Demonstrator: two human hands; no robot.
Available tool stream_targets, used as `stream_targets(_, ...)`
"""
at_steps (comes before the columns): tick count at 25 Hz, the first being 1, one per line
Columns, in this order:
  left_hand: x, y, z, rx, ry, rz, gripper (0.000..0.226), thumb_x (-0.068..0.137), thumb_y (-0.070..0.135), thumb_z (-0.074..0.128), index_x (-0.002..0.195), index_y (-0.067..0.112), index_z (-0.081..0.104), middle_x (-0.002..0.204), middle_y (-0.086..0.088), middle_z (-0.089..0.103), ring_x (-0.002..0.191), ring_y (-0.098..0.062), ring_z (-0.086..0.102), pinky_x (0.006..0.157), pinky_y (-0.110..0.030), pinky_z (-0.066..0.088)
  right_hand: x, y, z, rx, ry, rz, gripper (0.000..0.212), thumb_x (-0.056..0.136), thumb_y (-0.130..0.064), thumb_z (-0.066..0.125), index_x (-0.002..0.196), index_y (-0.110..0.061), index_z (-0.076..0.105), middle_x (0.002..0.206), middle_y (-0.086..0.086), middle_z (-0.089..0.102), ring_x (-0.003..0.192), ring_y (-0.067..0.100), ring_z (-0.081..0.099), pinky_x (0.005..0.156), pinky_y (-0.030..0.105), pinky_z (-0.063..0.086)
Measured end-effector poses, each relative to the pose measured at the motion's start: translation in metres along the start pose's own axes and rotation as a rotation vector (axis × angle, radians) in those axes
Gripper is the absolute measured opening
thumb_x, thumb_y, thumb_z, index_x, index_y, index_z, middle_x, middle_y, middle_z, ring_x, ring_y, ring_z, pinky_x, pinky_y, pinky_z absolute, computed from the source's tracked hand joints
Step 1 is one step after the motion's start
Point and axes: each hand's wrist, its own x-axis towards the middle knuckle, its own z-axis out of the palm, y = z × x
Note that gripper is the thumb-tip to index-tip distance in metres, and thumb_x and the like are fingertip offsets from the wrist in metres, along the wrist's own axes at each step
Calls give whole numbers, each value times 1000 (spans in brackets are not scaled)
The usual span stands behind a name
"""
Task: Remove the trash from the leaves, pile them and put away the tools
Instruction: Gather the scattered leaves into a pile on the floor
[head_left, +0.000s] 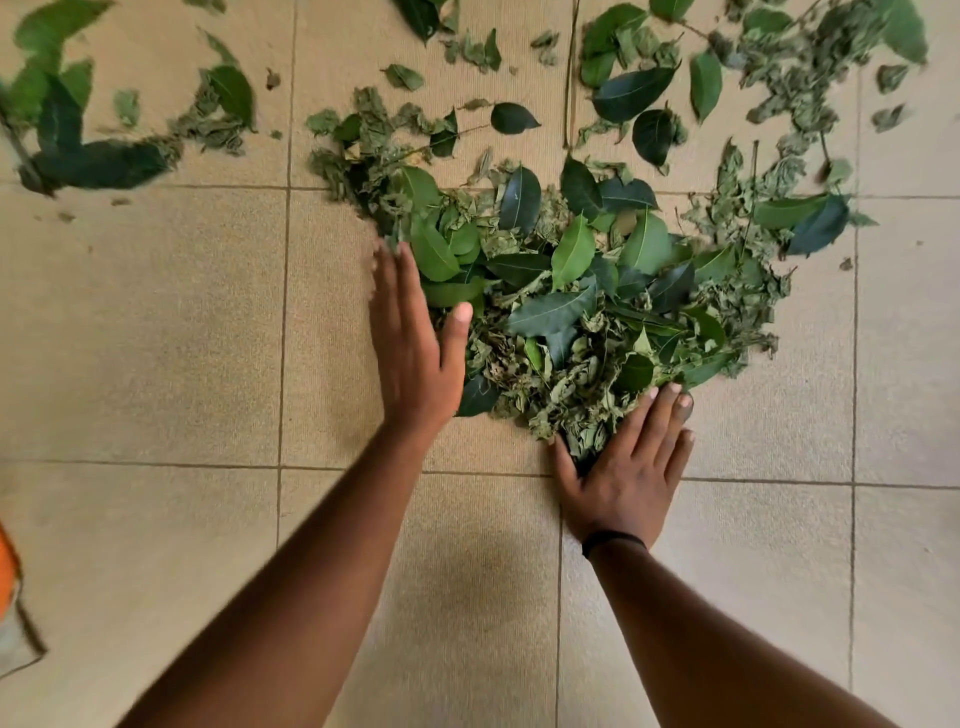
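A pile of green leaves (576, 301), glossy whole ones mixed with crumpled dry ones, lies on the tan tiled floor (156, 338). My left hand (413, 343) stands on its edge with straight fingers against the pile's left side, thumb touching the leaves. My right hand (631, 467) lies flat with spread fingers against the pile's near right edge, a dark band on its wrist. Loose leaves (810, 78) are scattered at the far right, and another loose leaf patch (93, 135) lies at the far left. No trash or tool is plainly visible.
A thin bare twig (570, 73) lies on the floor beyond the pile. An orange object (6, 577) with a grey edge shows at the left border. Bare tiles stretch to the left and in front of my arms.
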Motion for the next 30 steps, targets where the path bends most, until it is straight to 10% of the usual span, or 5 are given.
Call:
stream_targets(4, -55, -18, -5, 114, 112, -250, 81, 103, 58, 31, 161, 5, 10, 169, -18, 4, 157, -29, 4, 125, -56, 11, 1, 0, 1, -11, -10, 0, 111, 87, -81, 27, 158, 1, 6, 167, 18, -5, 155, 32, -7, 124, 54, 8)
stream_targets(13, -80, -17, -1, 512, -83, -72, 88, 101, 65, 27, 160, 2, 14, 168, -19, 7, 157, -31, 2, 125, -50, 12, 1, 0, -2, -17, -24, 2, 110, 87, -82, 23, 158, 0, 5, 167, 18, -4, 155, 32, -8, 124, 54, 9)
stream_targets(30, -78, -13, -6, 497, -111, -75, 98, 94, 79, 26, 162, 10, 10, 169, -17, 6, 157, -31, 2, 124, -51, 11, 1, -4, 0, -66, 5, 33, 108, 89, -82, 25, 159, -3, 4, 167, 18, -3, 155, 32, -5, 124, 54, 8)
